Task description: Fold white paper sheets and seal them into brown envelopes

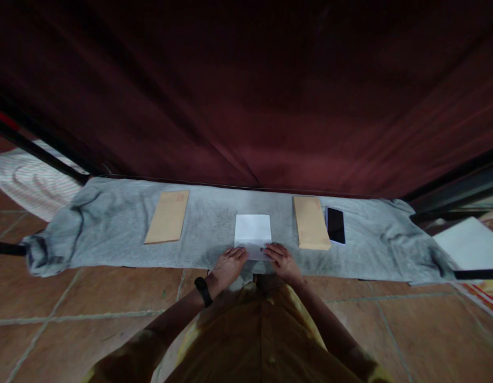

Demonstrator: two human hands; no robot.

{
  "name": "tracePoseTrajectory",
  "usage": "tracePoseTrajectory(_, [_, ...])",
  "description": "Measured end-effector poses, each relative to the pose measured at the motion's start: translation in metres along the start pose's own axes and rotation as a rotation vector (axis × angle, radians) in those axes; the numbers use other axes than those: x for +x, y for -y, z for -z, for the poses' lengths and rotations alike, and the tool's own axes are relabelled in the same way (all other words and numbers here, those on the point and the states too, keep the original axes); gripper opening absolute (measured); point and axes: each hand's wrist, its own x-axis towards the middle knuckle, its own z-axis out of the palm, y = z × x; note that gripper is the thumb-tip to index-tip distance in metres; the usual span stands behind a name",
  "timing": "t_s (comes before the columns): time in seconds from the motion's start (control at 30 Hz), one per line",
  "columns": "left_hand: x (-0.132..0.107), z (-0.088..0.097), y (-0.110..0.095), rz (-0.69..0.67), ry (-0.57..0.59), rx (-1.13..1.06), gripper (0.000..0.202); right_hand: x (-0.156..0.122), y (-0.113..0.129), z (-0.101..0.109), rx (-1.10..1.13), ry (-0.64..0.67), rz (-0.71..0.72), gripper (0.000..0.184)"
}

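Note:
A white sheet of paper point(253, 230) lies on a grey cloth point(111, 229) spread over the floor. My left hand point(228, 264) rests on the sheet's near left corner with its fingers flat. On the near right corner lies my right hand point(281, 258), fingers stretched out too. The sheet's near edge looks folded up under my fingertips. A black band sits on my left wrist point(203, 291).
A brown envelope point(167, 216) lies to the left on the cloth. To the right is a stack of brown envelopes point(310, 222) with a dark phone point(335, 225) beside it. A dark red curtain point(246, 96) hangs behind. White paper point(470, 243) lies at far right on the tiles.

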Motion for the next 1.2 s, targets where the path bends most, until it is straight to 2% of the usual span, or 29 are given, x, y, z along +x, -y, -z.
tracePoseTrajectory(0.13, [-0.004,0.002,0.015,0.005,-0.056,-0.152,0.034,0.006,-0.007,0.001,0.086,-0.031,-0.027,0.035])
tracePoseTrajectory(0.2, [-0.003,0.001,0.028,0.022,-0.11,-0.25,0.031,0.011,-0.007,0.001,0.109,-0.065,-0.076,0.029])
tracePoseTrajectory(0.33, [0.005,-0.001,0.051,0.111,-0.203,-0.449,0.022,0.022,-0.007,0.002,0.126,-0.114,-0.193,0.028])
tracePoseTrajectory(0.43, [0.013,0.001,0.055,0.228,-0.217,-0.535,0.022,0.029,-0.007,0.003,0.171,-0.146,-0.215,0.027])
tracePoseTrajectory(0.53, [0.019,0.004,0.049,0.347,-0.217,-0.582,0.025,0.036,-0.007,0.002,0.213,-0.161,-0.284,0.03])
tracePoseTrajectory(0.63, [0.026,0.006,0.042,0.459,-0.197,-0.538,0.027,0.044,-0.006,0.0,0.24,-0.179,-0.414,0.037])
tracePoseTrajectory(0.73, [0.033,0.008,0.039,0.546,-0.168,-0.464,0.031,0.05,-0.005,-0.003,0.224,-0.176,-0.472,0.042])
tracePoseTrajectory(0.9, [0.047,0.011,0.035,0.675,-0.122,-0.341,0.031,0.061,-0.001,-0.003,0.15,-0.155,-0.541,0.035])
tracePoseTrajectory(1.07, [0.06,0.015,0.028,0.771,-0.059,-0.204,0.03,0.073,0.006,0.004,0.002,-0.055,-0.653,0.022])
tracePoseTrajectory(1.2, [0.068,0.016,0.025,0.797,-0.029,-0.137,0.033,0.081,0.01,0.012,-0.106,0.051,-0.698,0.029])
